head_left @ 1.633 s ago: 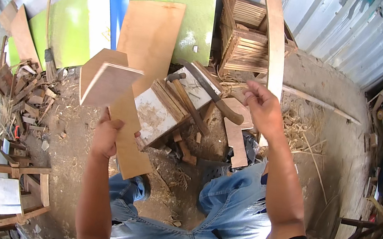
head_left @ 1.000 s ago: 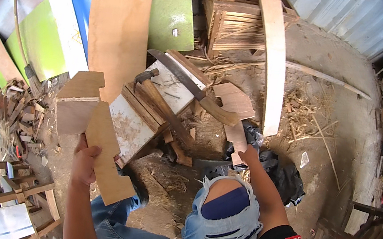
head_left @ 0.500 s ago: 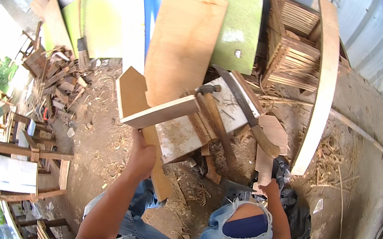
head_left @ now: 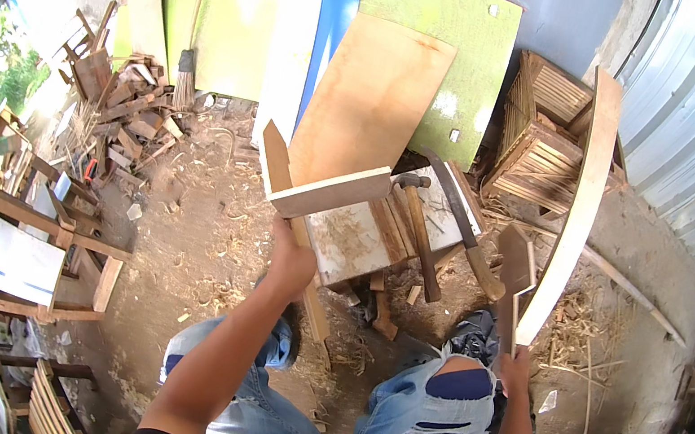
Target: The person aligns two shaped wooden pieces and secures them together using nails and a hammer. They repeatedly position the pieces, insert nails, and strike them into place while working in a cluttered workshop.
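My left hand (head_left: 293,261) is closed around a wooden assembly (head_left: 329,192), a long shaped board with a shorter board set across it, held above a low white-topped bench (head_left: 344,239). Off to the right, my right hand (head_left: 514,371) grips the narrow end of a paddle-shaped wooden board (head_left: 518,264), which stands tilted upward with its wide part away from me. Between the two hands, a hammer (head_left: 421,242) and a machete (head_left: 456,209) with a wooden handle lie across the bench top. The fingers of both hands are partly hidden.
Plywood (head_left: 375,103) and green sheets (head_left: 478,83) lean at the back. A slatted wooden piece (head_left: 543,162) and a long pale plank (head_left: 587,182) stand at the right. Scrap wood (head_left: 132,110) and a broom (head_left: 186,78) are at the far left. A black plastic bag (head_left: 479,336) lies near my knee.
My right hand has raised the paddle-shaped board from beside the bench and turned it more upright. The view has shifted; my left hand keeps hold of the wooden assembly.
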`<act>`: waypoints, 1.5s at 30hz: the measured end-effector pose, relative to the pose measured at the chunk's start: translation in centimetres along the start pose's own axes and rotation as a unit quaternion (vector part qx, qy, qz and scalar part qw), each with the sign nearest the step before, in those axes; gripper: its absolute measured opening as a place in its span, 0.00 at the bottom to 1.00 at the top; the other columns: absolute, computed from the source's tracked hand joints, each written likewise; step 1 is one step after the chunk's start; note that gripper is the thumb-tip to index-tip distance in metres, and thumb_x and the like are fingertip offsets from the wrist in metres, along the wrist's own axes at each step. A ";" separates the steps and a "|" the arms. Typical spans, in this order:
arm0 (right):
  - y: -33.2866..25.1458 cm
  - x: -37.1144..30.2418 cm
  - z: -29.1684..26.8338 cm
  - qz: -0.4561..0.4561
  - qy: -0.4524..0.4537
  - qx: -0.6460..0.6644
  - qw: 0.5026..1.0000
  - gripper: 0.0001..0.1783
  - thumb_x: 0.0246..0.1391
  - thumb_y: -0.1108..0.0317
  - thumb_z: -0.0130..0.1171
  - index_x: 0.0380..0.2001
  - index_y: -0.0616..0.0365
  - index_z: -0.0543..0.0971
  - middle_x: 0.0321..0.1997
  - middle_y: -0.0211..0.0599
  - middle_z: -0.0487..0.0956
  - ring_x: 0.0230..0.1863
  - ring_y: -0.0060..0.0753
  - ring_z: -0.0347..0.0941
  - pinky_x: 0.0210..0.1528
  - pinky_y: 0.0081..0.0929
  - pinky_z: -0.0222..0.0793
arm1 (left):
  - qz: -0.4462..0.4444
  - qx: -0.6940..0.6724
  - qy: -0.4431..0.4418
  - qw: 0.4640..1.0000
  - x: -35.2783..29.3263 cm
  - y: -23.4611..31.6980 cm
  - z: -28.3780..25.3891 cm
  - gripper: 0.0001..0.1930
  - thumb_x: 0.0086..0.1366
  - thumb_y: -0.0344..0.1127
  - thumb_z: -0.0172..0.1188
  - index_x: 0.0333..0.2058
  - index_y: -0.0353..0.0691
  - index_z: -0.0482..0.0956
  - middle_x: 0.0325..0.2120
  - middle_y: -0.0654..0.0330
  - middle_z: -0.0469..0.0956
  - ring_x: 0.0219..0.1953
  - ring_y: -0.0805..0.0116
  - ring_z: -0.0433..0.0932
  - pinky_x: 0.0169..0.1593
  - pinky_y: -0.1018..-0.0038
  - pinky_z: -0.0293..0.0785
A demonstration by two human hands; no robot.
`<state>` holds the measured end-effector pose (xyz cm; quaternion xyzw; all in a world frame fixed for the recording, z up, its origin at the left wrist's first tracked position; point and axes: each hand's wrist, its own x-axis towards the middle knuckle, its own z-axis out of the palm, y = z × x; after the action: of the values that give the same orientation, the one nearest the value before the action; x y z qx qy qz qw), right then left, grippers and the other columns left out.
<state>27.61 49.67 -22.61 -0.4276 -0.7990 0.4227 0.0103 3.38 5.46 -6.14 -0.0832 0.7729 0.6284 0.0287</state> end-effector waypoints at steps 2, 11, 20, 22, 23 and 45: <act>-3.5 -1.9 -4.5 -0.084 0.066 -0.093 0.990 0.12 0.51 0.68 0.56 0.38 0.62 0.70 0.32 0.51 0.73 0.36 0.52 0.74 0.41 0.46 0.69 | -0.001 -0.015 0.008 1.000 -0.3 -0.8 -0.3 0.38 0.57 0.14 0.43 0.67 0.35 0.47 0.57 0.42 0.65 0.61 0.51 0.67 0.61 0.66 0.65; -25.4 -9.5 -9.1 -0.467 0.041 -0.073 0.880 0.37 0.54 0.76 0.51 0.69 0.58 0.62 0.49 0.49 0.81 0.42 0.37 0.78 0.46 0.32 0.76 | -0.119 -0.082 0.002 0.990 -3.7 0.0 -1.8 0.40 0.61 0.16 0.45 0.70 0.40 0.40 0.62 0.42 0.61 0.62 0.52 0.64 0.58 0.63 0.67; -28.4 -16.3 8.2 -0.324 -0.125 -0.095 0.933 0.34 0.55 0.78 0.49 0.67 0.58 0.64 0.54 0.64 0.76 0.51 0.65 0.76 0.53 0.46 0.73 | 0.002 -0.046 -0.008 0.999 -3.3 -2.4 -2.4 0.40 0.57 0.16 0.47 0.69 0.30 0.42 0.66 0.41 0.55 0.67 0.50 0.57 0.70 0.66 0.51; -27.7 -16.9 9.9 -0.332 -0.127 -0.084 0.931 0.34 0.55 0.78 0.49 0.67 0.58 0.63 0.53 0.65 0.76 0.52 0.66 0.74 0.52 0.47 0.72 | 0.007 -0.023 -0.007 1.000 -3.5 -3.2 -2.6 0.42 0.56 0.15 0.46 0.69 0.29 0.41 0.67 0.39 0.53 0.70 0.48 0.53 0.71 0.66 0.48; -27.4 -17.0 10.5 -0.326 -0.124 -0.081 0.934 0.34 0.55 0.78 0.49 0.68 0.59 0.63 0.52 0.66 0.76 0.52 0.67 0.73 0.52 0.48 0.71 | -0.007 -0.015 -0.005 1.000 -3.4 -3.5 -2.6 0.43 0.55 0.15 0.46 0.70 0.29 0.40 0.68 0.38 0.52 0.71 0.47 0.52 0.72 0.67 0.46; -26.9 -17.4 12.3 -0.325 -0.160 -0.075 0.929 0.35 0.55 0.81 0.47 0.68 0.63 0.59 0.54 0.67 0.75 0.54 0.69 0.72 0.55 0.49 0.70 | 0.011 -0.004 0.003 1.000 -3.8 -4.5 -1.7 0.40 0.54 0.14 0.45 0.68 0.28 0.45 0.66 0.36 0.55 0.69 0.42 0.55 0.70 0.62 0.51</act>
<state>15.81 21.97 -6.13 -0.0708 -0.9145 0.3982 -0.0128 7.91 3.31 -9.55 -0.0767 0.7714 0.6314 0.0187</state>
